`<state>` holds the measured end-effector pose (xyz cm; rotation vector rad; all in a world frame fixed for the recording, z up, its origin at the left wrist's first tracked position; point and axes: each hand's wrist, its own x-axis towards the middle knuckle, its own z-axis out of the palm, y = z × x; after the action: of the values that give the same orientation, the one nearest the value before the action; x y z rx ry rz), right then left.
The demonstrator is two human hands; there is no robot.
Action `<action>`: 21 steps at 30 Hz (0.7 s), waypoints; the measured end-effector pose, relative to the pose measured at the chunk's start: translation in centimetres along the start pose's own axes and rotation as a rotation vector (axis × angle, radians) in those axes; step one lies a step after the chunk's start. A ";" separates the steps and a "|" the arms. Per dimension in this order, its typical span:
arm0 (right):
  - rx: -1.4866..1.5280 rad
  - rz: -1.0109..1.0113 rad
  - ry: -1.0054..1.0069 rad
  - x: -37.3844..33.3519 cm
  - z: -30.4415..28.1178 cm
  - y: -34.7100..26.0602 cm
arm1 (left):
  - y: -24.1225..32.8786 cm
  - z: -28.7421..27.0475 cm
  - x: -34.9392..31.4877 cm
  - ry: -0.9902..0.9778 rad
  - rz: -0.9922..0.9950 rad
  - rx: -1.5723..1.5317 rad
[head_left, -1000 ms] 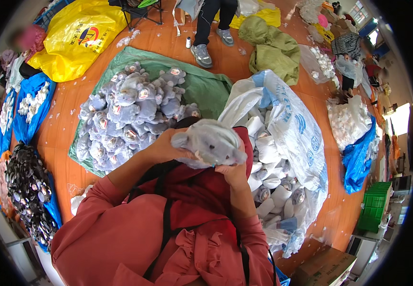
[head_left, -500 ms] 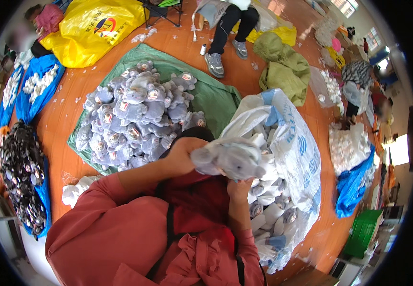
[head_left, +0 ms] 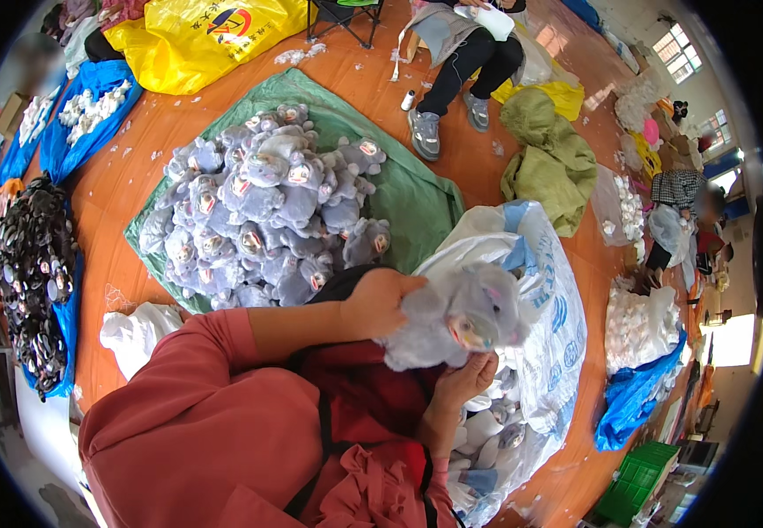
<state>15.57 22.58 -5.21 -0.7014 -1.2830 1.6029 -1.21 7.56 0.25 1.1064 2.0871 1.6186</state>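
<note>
A grey plush toy animal (head_left: 439, 330) with round ears and a coloured muzzle is held up in front of me, between both hands. My left hand (head_left: 377, 301) is closed around one side of its body. With the fingers pinched, my right hand (head_left: 469, 378) grips it just below the muzzle; the fingertips are partly hidden by the toy. Directly under and behind the toy stands an open white woven sack (head_left: 557, 326). White and grey stuffed pieces (head_left: 491, 431) lie inside it. Ahead to the left, a heap of similar grey plush toys (head_left: 258, 207) rests on a green sheet (head_left: 417, 194).
A seated person's shoe (head_left: 424, 134) is beyond the green sheet, beside an olive sack (head_left: 550, 167). A yellow sack (head_left: 170, 48) lies far left. Dark shiny pieces (head_left: 34, 282) are piled at left. A green crate (head_left: 637, 480) and a blue sack (head_left: 628, 400) stand at right.
The toy has turned so its muzzle shows, and has moved slightly right and nearer. Both hands have shifted right with it, still holding on. The whole view has tilted a little.
</note>
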 end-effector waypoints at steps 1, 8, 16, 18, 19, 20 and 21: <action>-0.091 -0.007 -0.150 0.5 -0.3 -1.3 | -0.4 -0.8 0.9 0.044 -0.015 0.055; -0.320 -0.048 0.099 2.6 -1.7 0.1 | -10.7 -8.4 6.9 0.129 -0.408 0.092; -0.362 -0.021 0.069 2.4 -0.8 -0.8 | -27.7 -6.9 1.8 -0.078 -0.520 0.904; -0.366 0.003 0.059 2.5 -1.0 -0.6 | -29.3 -5.3 -0.1 -0.300 -0.406 0.976; -0.371 0.012 0.064 2.5 -1.1 -0.6 | -30.3 -4.6 -0.4 -0.416 -0.339 1.006; -0.368 0.047 0.055 2.5 -1.1 -0.6 | -31.3 -4.3 -0.7 -0.466 -0.387 1.001; -0.365 0.081 0.050 2.7 -1.1 -0.6 | -32.4 -4.2 -1.1 -0.518 -0.433 0.997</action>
<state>15.62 25.46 -4.67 -1.0226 -1.5453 1.4170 -15.95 1.21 -28.18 1.0198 2.4874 0.0043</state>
